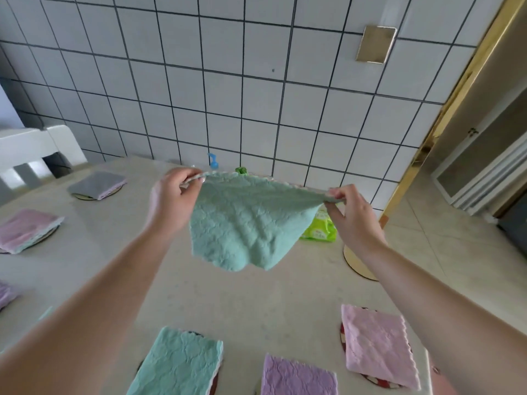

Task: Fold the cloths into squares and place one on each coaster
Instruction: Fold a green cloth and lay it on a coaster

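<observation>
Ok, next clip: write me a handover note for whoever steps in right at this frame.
Left hand and right hand each pinch a top corner of the teal textured cloth, held unfolded in the air above the pale table.
Done: folded cloths already lie on coasters, including the grey one, the pink one and the teal one.
Left: fold the held cloth square; the bare round coaster at right still needs one.

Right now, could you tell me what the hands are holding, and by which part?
Both hold one teal cloth in the air by its top edge: the left hand pinches one upper corner, the right hand the other.
</observation>
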Motion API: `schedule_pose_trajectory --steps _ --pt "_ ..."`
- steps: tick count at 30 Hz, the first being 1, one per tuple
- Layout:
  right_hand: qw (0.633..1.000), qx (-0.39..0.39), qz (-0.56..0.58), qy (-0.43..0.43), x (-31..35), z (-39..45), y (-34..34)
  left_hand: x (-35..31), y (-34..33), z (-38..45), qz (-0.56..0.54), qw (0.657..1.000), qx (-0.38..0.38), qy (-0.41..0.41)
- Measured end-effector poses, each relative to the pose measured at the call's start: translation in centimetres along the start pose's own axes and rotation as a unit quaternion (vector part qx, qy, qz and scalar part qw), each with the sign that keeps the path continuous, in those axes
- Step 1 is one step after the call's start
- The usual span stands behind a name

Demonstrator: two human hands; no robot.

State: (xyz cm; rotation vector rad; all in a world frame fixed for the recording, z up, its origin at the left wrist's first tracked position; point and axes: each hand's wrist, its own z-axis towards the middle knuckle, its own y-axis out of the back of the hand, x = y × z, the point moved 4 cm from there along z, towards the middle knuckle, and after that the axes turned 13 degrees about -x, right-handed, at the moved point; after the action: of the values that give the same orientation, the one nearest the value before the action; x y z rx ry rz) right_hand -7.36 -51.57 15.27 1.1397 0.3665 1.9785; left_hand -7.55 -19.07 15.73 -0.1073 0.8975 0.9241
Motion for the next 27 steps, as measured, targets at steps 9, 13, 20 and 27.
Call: schedule_pose_trajectory --steps 9,13,20,27 --pt "0.994 -0.011 0.055 -0.09 -4.3 -1.7 -3.6 6.4 -3.1 -2.1 0.017 0.995 0.095 0.013" --pt "0.983 0.077 0.014 -0.168 -7.7 -7.4 -6.7 10.9 -2.6 -7.9 0.147 0.972 0.172 -0.059" --pt "0.937 0.219 -0.058 -0.266 -12.2 -15.7 -9.6 16.0 -1.9 -17.6 0.168 0.916 0.342 0.126" --pt "0.922 0.249 -0.063 -0.291 -14.6 -15.5 -11.5 17.7 -3.8 -18.0 0.192 0.897 0.352 0.184"
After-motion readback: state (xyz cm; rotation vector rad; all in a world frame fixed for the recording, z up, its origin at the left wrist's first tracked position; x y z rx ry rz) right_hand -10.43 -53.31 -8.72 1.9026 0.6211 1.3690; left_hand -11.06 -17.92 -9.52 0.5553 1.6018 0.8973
